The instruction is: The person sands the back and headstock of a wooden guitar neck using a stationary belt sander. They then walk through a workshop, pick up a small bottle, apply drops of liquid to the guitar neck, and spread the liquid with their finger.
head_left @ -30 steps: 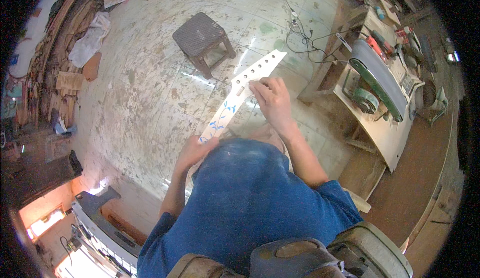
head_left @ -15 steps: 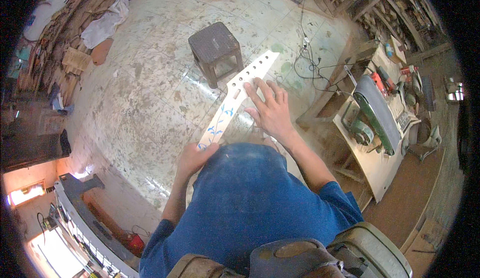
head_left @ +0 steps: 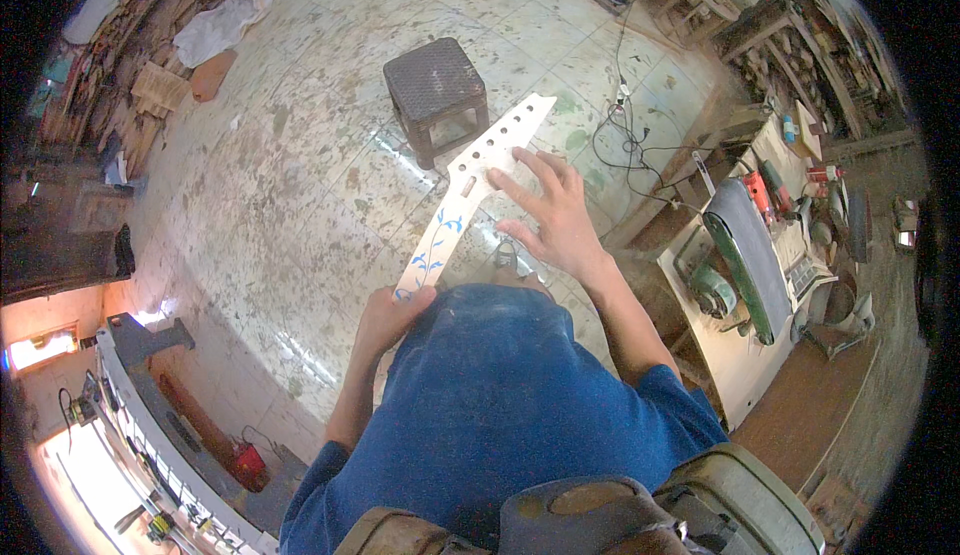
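Note:
A pale wooden guitar neck [head_left: 455,205] with a row of holes along its pointed headstock and a blue leafy vine pattern is held diagonally in front of my blue shirt. My left hand [head_left: 389,320] grips its lower end. My right hand [head_left: 560,220] has its fingers spread, with fingertips resting on or just over the headstock near the slot and its thumb apart from the neck.
A dark stool [head_left: 433,80] stands ahead on the tiled floor. At right, a belt sander [head_left: 742,255] and tools sit on a wooden bench [head_left: 755,375], near tangled cables [head_left: 625,140]. Wood scraps [head_left: 160,90] line the left side; a grey machine [head_left: 148,355] is at lower left.
My right hand's fingers have spread from a bunched pose, and its thumb has dropped away from the neck. The view has shifted, moving the stool right in the picture.

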The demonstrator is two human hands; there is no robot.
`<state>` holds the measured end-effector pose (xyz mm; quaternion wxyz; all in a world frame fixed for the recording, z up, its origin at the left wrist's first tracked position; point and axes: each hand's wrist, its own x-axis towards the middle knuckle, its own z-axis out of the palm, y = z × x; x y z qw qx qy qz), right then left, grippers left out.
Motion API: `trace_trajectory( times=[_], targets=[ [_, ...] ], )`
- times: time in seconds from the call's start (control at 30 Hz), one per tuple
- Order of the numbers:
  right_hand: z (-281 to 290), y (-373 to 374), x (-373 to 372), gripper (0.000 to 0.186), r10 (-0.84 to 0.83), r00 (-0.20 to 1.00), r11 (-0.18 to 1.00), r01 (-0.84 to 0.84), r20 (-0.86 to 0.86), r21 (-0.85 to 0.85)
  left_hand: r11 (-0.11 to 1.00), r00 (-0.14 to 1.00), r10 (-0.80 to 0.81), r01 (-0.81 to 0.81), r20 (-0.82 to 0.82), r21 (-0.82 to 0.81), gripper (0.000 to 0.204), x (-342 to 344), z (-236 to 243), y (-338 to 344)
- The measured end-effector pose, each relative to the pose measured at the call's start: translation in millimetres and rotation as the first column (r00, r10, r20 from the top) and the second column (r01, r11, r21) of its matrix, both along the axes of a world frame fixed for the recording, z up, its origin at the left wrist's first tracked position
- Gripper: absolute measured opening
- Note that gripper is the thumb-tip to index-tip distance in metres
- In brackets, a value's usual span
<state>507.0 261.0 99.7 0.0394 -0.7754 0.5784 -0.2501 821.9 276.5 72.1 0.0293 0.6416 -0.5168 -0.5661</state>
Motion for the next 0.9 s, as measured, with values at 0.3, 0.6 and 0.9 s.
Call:
trace_trajectory(
  times=[0.3, 0.6, 0.9],
  targets=[
    [1, -1, 2, 0.062, -0.046, 0.992, 0.999, 0.046, -0.120, -0.002, 0.999, 1.000, -0.008, 0.008, -0.014, -0.035, 0.065, 5, -6, 4],
    [4, -1, 7, 0.062, -0.073, 0.995, 0.997, 0.072, -0.073, -0.025, 0.999, 0.999, -0.035, 0.034, -0.010, -0.035, 0.064, 2, 5, -2],
    [5, -9, 15, 0.060, -0.129, 0.986, 0.991, 0.125, -0.103, -0.045, 0.997, 0.999, -0.044, 0.044, -0.008, -0.060, 0.062, 2, 11, -5]
  ],
)
